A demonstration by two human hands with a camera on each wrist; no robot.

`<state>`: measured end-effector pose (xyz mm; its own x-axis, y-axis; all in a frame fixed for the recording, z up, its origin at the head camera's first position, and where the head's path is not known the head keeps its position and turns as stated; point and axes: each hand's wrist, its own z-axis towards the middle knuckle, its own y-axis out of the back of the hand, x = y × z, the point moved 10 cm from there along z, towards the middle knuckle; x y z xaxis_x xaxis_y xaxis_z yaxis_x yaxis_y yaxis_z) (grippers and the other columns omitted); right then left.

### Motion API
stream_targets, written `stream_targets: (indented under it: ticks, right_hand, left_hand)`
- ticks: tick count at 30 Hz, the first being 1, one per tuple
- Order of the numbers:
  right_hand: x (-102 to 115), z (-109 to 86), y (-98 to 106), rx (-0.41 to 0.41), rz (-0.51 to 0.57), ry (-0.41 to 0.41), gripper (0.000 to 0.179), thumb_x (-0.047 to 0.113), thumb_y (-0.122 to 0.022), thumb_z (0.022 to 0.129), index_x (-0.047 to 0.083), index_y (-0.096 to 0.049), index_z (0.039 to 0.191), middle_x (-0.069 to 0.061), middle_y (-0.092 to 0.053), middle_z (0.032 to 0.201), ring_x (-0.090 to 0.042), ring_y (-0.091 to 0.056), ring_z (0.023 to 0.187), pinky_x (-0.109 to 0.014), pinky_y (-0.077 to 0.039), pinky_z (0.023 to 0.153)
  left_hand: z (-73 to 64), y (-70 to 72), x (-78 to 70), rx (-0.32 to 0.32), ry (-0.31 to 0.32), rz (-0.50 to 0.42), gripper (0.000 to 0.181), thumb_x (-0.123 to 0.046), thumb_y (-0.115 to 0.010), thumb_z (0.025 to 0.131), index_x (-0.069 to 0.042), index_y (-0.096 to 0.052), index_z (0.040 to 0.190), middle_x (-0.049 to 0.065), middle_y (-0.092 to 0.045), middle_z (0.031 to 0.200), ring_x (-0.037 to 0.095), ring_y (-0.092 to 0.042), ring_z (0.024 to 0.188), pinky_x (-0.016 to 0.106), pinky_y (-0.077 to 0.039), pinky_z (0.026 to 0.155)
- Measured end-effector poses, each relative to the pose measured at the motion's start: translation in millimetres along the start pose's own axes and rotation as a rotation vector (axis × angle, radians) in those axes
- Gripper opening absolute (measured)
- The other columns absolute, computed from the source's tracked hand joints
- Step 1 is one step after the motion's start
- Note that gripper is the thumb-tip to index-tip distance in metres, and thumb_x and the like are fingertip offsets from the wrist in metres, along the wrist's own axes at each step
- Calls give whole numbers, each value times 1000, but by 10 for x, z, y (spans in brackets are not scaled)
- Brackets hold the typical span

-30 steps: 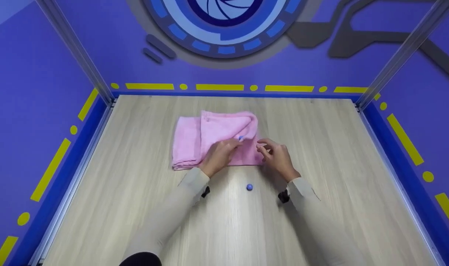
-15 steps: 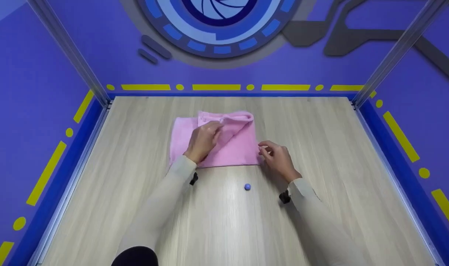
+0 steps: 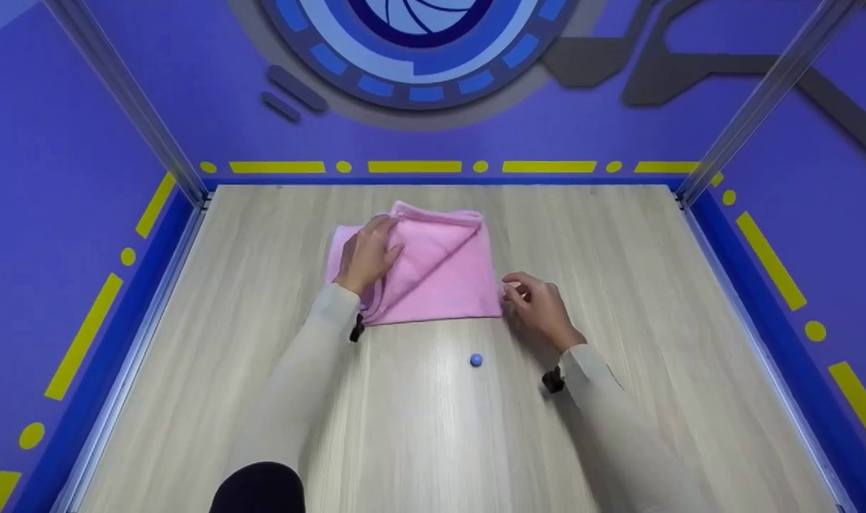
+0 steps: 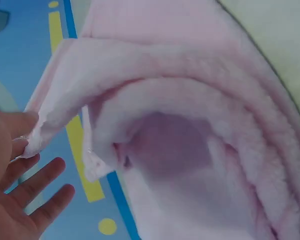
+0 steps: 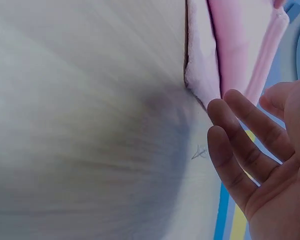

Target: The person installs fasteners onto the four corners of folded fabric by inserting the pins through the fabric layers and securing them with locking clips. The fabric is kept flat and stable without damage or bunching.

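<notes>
A folded pink towel (image 3: 447, 285) lies on the table, its upper layer turned back on a diagonal. My left hand (image 3: 367, 256) is over the towel's left part. In the left wrist view, the thumb and forefinger pinch a lifted corner of the towel (image 4: 65, 85), while the other fingers (image 4: 55, 205) spread free. The raised layers arch beside that hand. My right hand (image 3: 543, 306) hovers just off the towel's right edge with loosely bent fingers and nothing in them; its fingers (image 5: 250, 150) show apart from each other in the right wrist view.
A small blue ball (image 3: 476, 360) sits on the wooden table (image 3: 419, 427) in front of the towel, between the forearms. Blue panels (image 3: 433, 142) with yellow marks enclose the back and sides, joined by metal corner posts (image 3: 127, 100).
My left hand has moved left and away from me, drawing the towel's top layer back and uncovering more beneath. A blue spot by its fingertips no longer shows. The right hand has hardly moved.
</notes>
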<state>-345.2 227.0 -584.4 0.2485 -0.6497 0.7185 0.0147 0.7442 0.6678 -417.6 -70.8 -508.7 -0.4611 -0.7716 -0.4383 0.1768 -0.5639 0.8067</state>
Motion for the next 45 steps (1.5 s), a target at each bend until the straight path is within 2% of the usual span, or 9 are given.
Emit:
stream_targets:
  ticks: [4, 8, 11, 14, 20, 26, 34, 38, 45]
  right_hand:
    - [-67, -22, 13, 23, 17, -50, 26, 19, -61, 104, 6, -70, 125, -10, -78, 91, -16, -66, 64, -29, -53, 53]
    - [-110, -48, 22, 34, 28, -93, 26, 20, -61, 104, 8, -69, 126, -9, -78, 93, -17, -66, 66, -30, -53, 54]
    - [-107, -64, 25, 40, 26, -91, 26, 20, -61, 104, 7, -69, 126, -8, -78, 94, -16, -66, 66, -29, -53, 54]
    - [-117, -80, 41, 36, 22, -89, 26, 19, -61, 104, 7, -69, 126, -6, -77, 93, -16, -66, 64, -29, -53, 53]
    - [-150, -94, 65, 28, 12, -102, 26, 20, -61, 105, 8, -69, 126, -5, -77, 92, -16, -64, 65, -30, -52, 53]
    - [-155, -88, 70, 27, 12, -97, 25, 19, -61, 104, 8, -69, 126, -7, -77, 91, -17, -65, 65, -30, -53, 53]
    - [-141, -66, 133, 3, -22, -60, 24, 9, -59, 104, 6, -70, 125, -10, -77, 93, -14, -62, 63, -26, -50, 56]
    - [-126, -51, 187, -23, -40, -28, 23, 6, -60, 103, 5, -71, 123, -11, -77, 99, -16, -61, 61, -27, -50, 55]
    - [-201, -48, 232, -30, -128, -44, 24, 4, -64, 99, 6, -72, 122, -10, -75, 109, -19, -60, 76, -34, -50, 69]
  left_hand:
    - [-39, -102, 178, 60, 45, -1, 66, -30, -74, 93, -1, -52, 148, 19, -52, 150, 39, -58, 129, 50, -52, 102]
    - [-86, -239, 370, 156, 142, 8, 75, -37, -70, 95, -4, -42, 156, 18, -42, 159, 39, -50, 138, 50, -46, 110]
    - [-131, -323, 481, 213, 212, 15, 76, -42, -65, 97, -6, -38, 158, 17, -39, 161, 37, -45, 142, 48, -42, 114]
    - [-164, -391, 535, 250, 254, 4, 75, -45, -62, 98, -7, -38, 158, 17, -38, 162, 36, -42, 145, 47, -38, 117]
    - [-211, -467, 561, 295, 284, -21, 73, -46, -59, 100, -8, -38, 158, 18, -39, 161, 36, -40, 146, 49, -36, 118]
    - [-216, -479, 563, 305, 293, -36, 73, -46, -58, 100, -9, -37, 159, 18, -38, 162, 37, -39, 147, 51, -34, 119]
    - [-244, -467, 560, 305, 300, -69, 69, -46, -55, 103, -13, -35, 160, 19, -34, 163, 39, -36, 148, 56, -33, 118]
    - [-263, -418, 541, 269, 284, -82, 64, -45, -52, 105, -12, -39, 159, 22, -37, 161, 41, -38, 146, 58, -34, 117]
    - [-305, -312, 458, 155, 217, -106, 59, -41, -53, 105, -4, -49, 151, 24, -48, 151, 46, -50, 135, 56, -39, 114]
